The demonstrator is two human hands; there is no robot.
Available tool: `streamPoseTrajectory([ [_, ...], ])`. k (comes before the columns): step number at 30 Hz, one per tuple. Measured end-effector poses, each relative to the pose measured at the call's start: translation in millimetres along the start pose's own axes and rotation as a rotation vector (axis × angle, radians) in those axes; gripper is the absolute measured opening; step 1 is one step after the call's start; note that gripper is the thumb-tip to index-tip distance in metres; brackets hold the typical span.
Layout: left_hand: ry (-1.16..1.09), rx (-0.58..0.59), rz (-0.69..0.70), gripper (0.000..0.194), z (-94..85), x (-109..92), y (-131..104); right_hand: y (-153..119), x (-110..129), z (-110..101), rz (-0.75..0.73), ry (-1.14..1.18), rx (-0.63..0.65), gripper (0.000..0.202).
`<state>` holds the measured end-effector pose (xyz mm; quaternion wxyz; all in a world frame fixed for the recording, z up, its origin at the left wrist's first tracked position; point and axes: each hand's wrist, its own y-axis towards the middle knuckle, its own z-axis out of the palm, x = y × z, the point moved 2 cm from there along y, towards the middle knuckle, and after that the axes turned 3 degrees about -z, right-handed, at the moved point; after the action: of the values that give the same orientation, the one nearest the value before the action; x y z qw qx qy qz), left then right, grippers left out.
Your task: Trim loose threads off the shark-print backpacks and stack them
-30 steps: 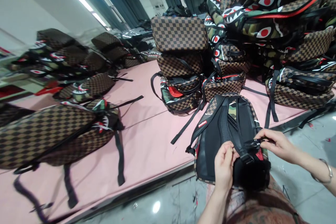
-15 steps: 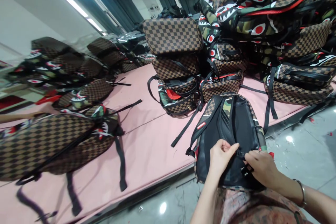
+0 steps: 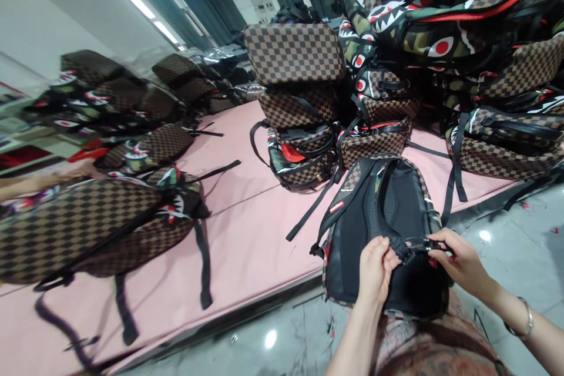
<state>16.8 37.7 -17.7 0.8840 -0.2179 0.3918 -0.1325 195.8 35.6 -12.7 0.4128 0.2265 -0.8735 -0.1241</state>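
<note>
Surface: pink padded table [image 3: 247, 247], long, running away to the left of the held backpack; dark metal edge along the near side; glossy grey floor [image 3: 506, 247] below and to the right.
Held item: backpack [image 3: 388, 229], back panel up, top end resting on the table edge, bottom end overhanging toward the lap.
Strap: black shoulder strap [image 3: 396, 244], webbing end with buckle, pulled sideways across the lower back panel.
Left hand: left hand [image 3: 374, 273], closed in a pinch on the strap at the lower middle of the backpack.
Right hand: right hand [image 3: 458, 258], fingers closed on the strap's buckle end, at the right edge of the backpack; bracelet at the wrist.
Handling, judged: soft and pliable shell, padded mesh back, likely light if empty; coated checkered fabric probably smooth, so webbing and buckles give the surest hold; straps liable to snag.
Behind the backpack: stacked checkered backpacks [image 3: 295, 53], and a taller pile of camouflage shark-print backpacks [image 3: 440, 23] to its right, close by.
Left of the backpack: bare pink stretch, then a large checkered backpack [image 3: 88, 229] on its side with loose straps trailing toward the table edge.
Far left: another person's hand [image 3: 66, 170], blurred, among further bags.
Open room: mainly to the left of the backpack over the bare pink stretch, and on the floor side.
</note>
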Motion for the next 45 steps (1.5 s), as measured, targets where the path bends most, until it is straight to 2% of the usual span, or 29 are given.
streamPoseTrajectory([
  [6,0.074,-0.037,0.014,0.033,-0.3,1,-2,14,0,-1,-0.209,-0.171,0.009,0.015],
  [14,0.081,-0.032,0.011,0.030,2.5,0,-2,17,1,-11,-0.246,-0.173,0.110,0.019],
  [22,0.104,-0.052,-0.003,0.033,4.6,1,-3,20,2,-12,-0.269,-0.164,0.133,0.020],
  [25,0.111,-0.045,-0.016,0.034,5.6,2,-3,19,4,-8,-0.234,-0.125,0.132,0.018],
  [27,0.113,-0.034,-0.012,0.034,6.1,3,-2,18,4,-5,-0.150,-0.017,0.114,0.016],
  [31,0.114,-0.018,-0.005,0.034,5.3,4,-2,19,-3,-5,0.121,0.256,-0.063,0.017],
  [33,0.111,-0.016,-0.013,0.033,4.4,4,-2,18,-8,-7,0.147,0.226,-0.098,0.015],
  [39,0.109,-0.029,-0.011,0.032,4.9,3,-2,14,-11,-14,-0.176,-0.033,0.107,0.012],
  [45,0.113,-0.022,-0.019,0.033,7.6,4,-3,17,-2,-16,-0.258,-0.084,0.148,0.015],
])
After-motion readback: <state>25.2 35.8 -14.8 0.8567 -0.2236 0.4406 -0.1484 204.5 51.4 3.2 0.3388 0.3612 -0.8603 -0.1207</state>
